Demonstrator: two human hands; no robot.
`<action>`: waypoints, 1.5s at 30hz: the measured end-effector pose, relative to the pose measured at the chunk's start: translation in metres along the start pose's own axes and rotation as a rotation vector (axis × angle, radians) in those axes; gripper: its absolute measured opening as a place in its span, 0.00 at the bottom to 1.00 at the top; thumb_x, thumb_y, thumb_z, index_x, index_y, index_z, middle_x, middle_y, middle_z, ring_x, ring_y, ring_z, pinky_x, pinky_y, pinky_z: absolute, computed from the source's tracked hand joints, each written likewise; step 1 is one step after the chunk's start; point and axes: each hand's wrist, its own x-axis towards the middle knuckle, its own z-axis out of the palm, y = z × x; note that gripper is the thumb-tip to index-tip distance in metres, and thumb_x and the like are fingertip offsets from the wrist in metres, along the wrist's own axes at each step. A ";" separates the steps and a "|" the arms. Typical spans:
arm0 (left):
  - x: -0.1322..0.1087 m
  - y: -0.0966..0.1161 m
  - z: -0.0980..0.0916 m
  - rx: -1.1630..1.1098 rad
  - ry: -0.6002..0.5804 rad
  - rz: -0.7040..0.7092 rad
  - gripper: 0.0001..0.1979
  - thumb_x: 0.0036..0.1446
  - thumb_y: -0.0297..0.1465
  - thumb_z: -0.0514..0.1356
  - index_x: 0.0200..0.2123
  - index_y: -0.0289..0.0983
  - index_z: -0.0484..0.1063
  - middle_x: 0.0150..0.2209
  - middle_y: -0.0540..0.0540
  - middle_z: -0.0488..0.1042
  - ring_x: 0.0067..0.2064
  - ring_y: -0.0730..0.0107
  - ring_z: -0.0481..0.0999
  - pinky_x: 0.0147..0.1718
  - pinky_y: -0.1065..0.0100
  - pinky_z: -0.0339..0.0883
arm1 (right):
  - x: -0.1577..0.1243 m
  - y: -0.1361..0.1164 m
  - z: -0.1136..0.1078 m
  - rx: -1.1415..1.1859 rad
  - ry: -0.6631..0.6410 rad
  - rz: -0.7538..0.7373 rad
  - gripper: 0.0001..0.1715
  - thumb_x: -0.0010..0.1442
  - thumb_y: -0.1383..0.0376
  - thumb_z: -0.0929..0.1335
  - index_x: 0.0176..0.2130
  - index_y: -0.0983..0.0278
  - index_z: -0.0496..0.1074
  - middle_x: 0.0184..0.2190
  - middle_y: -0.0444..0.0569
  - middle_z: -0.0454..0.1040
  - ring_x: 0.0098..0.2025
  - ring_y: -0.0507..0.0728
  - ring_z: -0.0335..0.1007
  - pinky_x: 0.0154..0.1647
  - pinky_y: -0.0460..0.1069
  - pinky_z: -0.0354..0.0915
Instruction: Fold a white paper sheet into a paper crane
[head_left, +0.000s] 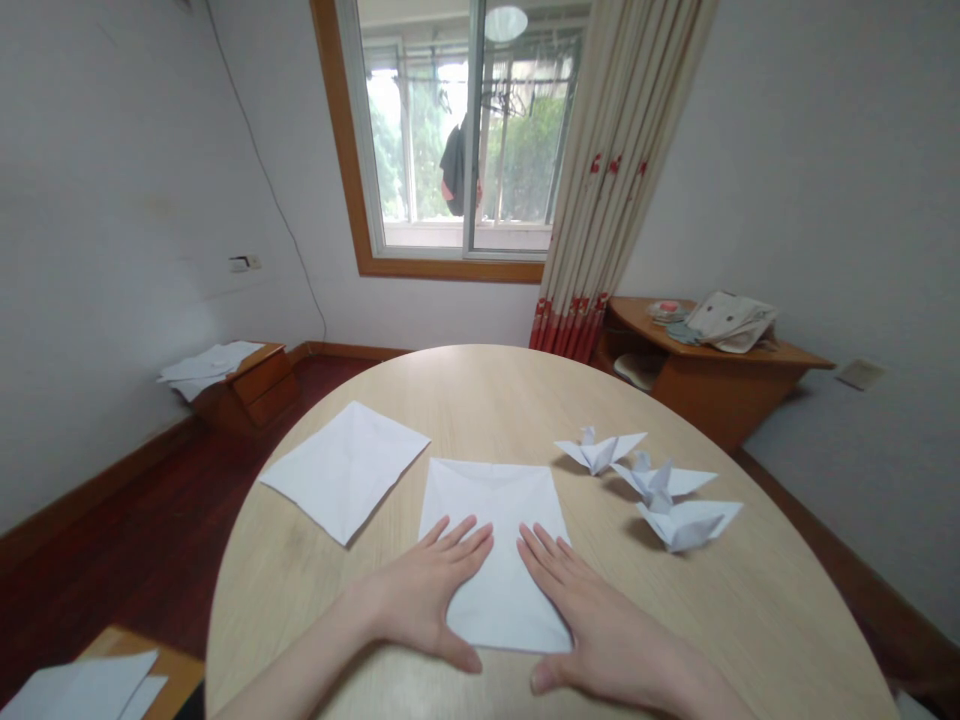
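Observation:
A creased white sheet of paper (pixel 499 590) lies flat on the round table in front of me. My left hand (pixel 435 590) rests on its left side, fingers spread and pointing away from me, the thumb near the lower edge. On the right side lies my right hand (pixel 577 610), also spread flat, its thumb just past the bottom right corner. Neither hand grips anything. To the left is a second white sheet (pixel 349 470), turned at an angle and marked with fold lines. Three folded paper cranes, the nearest crane (pixel 686 525) among them, stand in a row at the right.
The light wooden round table (pixel 465 390) carries all of this. Beyond it are a small cabinet (pixel 262 385) topped with papers, a desk (pixel 720 375) holding a cloth bag (pixel 731 320), a curtain (pixel 607 190) and a window. More paper (pixel 90 685) lies at the lower left.

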 end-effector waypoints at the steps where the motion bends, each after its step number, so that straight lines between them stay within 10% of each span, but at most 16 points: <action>1: 0.000 -0.001 0.000 0.000 0.000 0.001 0.55 0.48 0.50 0.64 0.69 0.31 0.42 0.69 0.34 0.39 0.69 0.44 0.36 0.64 0.42 0.33 | 0.000 0.001 0.001 -0.001 0.001 -0.017 0.69 0.45 0.47 0.76 0.68 0.67 0.39 0.69 0.59 0.30 0.70 0.66 0.23 0.69 0.63 0.34; 14: -0.003 -0.001 -0.010 -0.092 -0.021 0.048 0.44 0.46 0.30 0.61 0.67 0.39 0.50 0.68 0.43 0.46 0.69 0.50 0.42 0.64 0.42 0.35 | -0.010 0.009 -0.007 0.070 0.003 -0.104 0.46 0.54 0.71 0.66 0.67 0.57 0.49 0.69 0.46 0.39 0.70 0.63 0.28 0.68 0.64 0.37; 25: -0.014 -0.010 -0.020 -0.314 0.136 -0.009 0.21 0.50 0.29 0.61 0.49 0.44 0.76 0.57 0.44 0.69 0.61 0.56 0.66 0.64 0.48 0.46 | -0.018 0.012 -0.019 0.215 0.105 -0.091 0.24 0.63 0.60 0.64 0.57 0.55 0.69 0.65 0.47 0.57 0.68 0.63 0.48 0.66 0.65 0.47; 45: -0.015 -0.011 -0.019 -0.338 0.669 -0.083 0.17 0.59 0.36 0.59 0.50 0.39 0.76 0.47 0.45 0.79 0.48 0.58 0.78 0.50 0.62 0.69 | -0.011 0.020 -0.024 0.275 0.650 0.026 0.23 0.64 0.50 0.60 0.49 0.60 0.71 0.46 0.52 0.77 0.44 0.62 0.74 0.46 0.57 0.68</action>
